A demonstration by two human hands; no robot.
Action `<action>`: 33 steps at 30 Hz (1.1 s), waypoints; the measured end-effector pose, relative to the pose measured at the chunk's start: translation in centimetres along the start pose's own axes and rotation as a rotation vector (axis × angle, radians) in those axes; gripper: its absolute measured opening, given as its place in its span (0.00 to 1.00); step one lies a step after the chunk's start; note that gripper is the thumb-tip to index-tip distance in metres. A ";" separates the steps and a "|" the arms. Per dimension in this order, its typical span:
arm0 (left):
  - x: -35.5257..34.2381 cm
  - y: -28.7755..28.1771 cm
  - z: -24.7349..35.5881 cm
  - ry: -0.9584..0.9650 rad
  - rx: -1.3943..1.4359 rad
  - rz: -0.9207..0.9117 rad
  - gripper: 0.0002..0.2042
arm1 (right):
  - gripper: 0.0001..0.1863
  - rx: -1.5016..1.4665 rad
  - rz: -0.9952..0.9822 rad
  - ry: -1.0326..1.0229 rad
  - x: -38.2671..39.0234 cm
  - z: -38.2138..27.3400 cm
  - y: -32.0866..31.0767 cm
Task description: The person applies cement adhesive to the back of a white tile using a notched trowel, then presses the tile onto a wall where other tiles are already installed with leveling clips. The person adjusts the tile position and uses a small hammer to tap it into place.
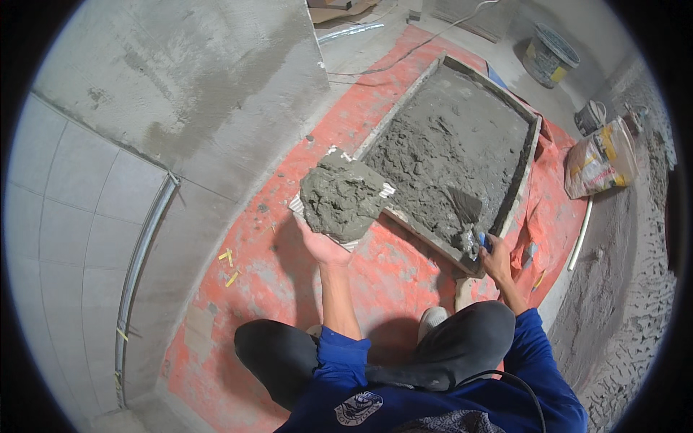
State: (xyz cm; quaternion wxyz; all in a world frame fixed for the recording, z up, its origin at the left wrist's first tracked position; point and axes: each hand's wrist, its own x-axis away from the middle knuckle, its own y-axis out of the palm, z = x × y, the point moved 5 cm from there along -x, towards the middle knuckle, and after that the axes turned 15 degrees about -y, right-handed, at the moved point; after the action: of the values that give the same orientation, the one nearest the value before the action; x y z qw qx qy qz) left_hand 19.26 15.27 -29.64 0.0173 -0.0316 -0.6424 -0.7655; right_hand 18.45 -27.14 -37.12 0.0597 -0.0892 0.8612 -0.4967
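Observation:
My left hand (326, 247) holds up a tile (297, 207) from below, its ribbed pale edges showing around a thick heap of wet grey mortar (339, 196). Most of the tile's face is hidden under that heap. In my right hand (497, 261) is the blue handle of a trowel (465, 206). Its mortar-smeared blade rests in the near right corner of a shallow rectangular mixing tray (413, 232). Rough, lumpy mortar (419, 148) fills the tray's near and left part, while the far right part looks smoother and wetter.
An orange-red sheet (253, 249) lies under the tray and me. On the right stand an open bag (600, 160), a small bucket (590, 117) and a large bucket (551, 56). To the left, a partly tiled wall (79, 209) carries a metal strip (141, 260). A cable (404, 59) crosses behind.

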 end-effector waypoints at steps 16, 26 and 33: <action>1.7 21.9 9.8 0.002 0.124 -0.015 0.28 | 0.15 -0.382 0.124 -0.657 -12.7 -33.8 -21.5; 14.2 50.4 15.5 0.259 0.175 -0.342 0.24 | 0.18 -0.642 0.463 -1.302 -8.5 -59.7 -43.9; 20.8 57.9 17.6 0.233 0.210 -0.490 0.25 | 0.16 -0.843 0.679 -1.592 -6.5 -66.0 -47.6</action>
State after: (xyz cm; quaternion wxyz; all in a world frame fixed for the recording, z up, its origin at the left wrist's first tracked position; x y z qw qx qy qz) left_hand 2.89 22.83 31.75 -0.0911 0.2147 -0.7003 -0.6746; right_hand 16.67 6.70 37.22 0.7304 -0.1601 0.6560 0.1033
